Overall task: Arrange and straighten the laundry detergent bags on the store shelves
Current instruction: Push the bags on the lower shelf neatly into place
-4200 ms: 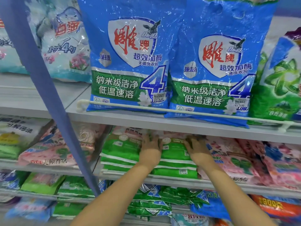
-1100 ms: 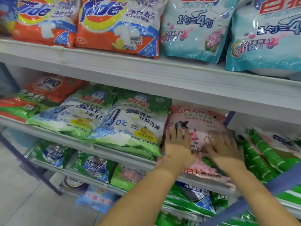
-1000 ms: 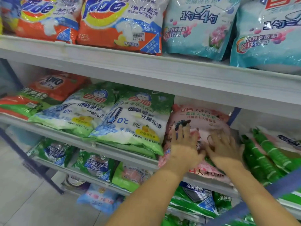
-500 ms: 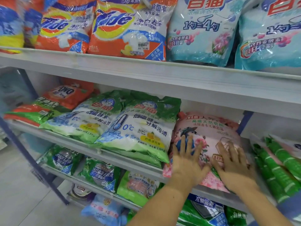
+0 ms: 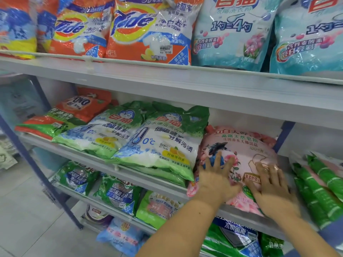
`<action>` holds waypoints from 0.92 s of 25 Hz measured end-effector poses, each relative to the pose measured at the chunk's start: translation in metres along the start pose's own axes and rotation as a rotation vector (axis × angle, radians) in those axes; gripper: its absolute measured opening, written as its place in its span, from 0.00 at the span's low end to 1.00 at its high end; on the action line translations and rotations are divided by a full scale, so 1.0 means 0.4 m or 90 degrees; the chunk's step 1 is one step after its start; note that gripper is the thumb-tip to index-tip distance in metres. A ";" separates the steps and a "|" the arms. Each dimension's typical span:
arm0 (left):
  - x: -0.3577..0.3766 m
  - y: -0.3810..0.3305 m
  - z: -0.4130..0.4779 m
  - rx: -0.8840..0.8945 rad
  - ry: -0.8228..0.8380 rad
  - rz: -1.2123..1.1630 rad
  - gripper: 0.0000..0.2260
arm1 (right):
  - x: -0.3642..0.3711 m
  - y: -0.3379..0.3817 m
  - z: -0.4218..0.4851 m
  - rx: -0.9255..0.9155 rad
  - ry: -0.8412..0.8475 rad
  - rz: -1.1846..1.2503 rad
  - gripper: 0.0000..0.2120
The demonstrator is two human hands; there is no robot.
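both hands lie flat on one bag, fingers straight and spread, gripping nothing; the left hand (image 5: 216,179) presses the lower left of its face and the right hand (image 5: 272,190) the lower right, palms near the front edge.

upper shelf (image 5: 167,84) carries upright orange tide bags (image 5: 148,30) and pale blue bags (image 5: 230,34); below it the middle shelf (image 5: 55,148) holds bags leaning back on their sides; green-and-white bags (image 5: 159,145) lie just left of the hands, green striped bags (image 5: 315,188) to the right beyond a blue upright.

the pink floral bag (image 5: 241,145) sits on the middle shelf, touching the green-and-white neighbour, its bottom edge hanging slightly over the shelf lip; it seems to top a small stack, though what lies under it is hard to tell.

it looks like a soft film pouch full of powder; probably heavy for its size, slumping and shifting as it is pushed, with a slick glossy skin; flat palms suit sliding it back and squaring it; for lifting, the side edges or the sealed top seam would likely give firmer purchase than the smooth face; pinching the film hard could risk a tear.
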State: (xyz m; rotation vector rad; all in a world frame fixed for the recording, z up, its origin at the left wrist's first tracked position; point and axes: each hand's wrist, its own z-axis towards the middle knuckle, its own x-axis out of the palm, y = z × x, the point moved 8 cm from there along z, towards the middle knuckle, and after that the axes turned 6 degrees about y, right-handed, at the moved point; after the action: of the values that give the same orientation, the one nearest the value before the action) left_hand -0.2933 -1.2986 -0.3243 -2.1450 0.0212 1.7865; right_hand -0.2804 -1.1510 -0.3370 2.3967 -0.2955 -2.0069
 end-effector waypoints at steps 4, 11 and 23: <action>-0.045 0.040 -0.006 -0.012 -0.016 -0.198 0.35 | -0.057 0.007 0.008 -0.022 -0.047 -0.068 0.36; -0.008 0.058 -0.037 -0.028 -0.106 -0.056 0.29 | -0.003 -0.009 -0.032 0.001 -0.069 -0.010 0.40; 0.033 0.012 -0.047 0.098 -0.059 0.115 0.36 | 0.001 0.064 -0.056 -0.054 -0.039 -0.105 0.35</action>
State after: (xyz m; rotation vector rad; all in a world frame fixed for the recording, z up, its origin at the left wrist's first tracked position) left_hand -0.2737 -1.3056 -0.3356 -2.0037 0.3284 1.9140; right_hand -0.2621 -1.1790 -0.3302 2.3841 -0.0121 -2.1140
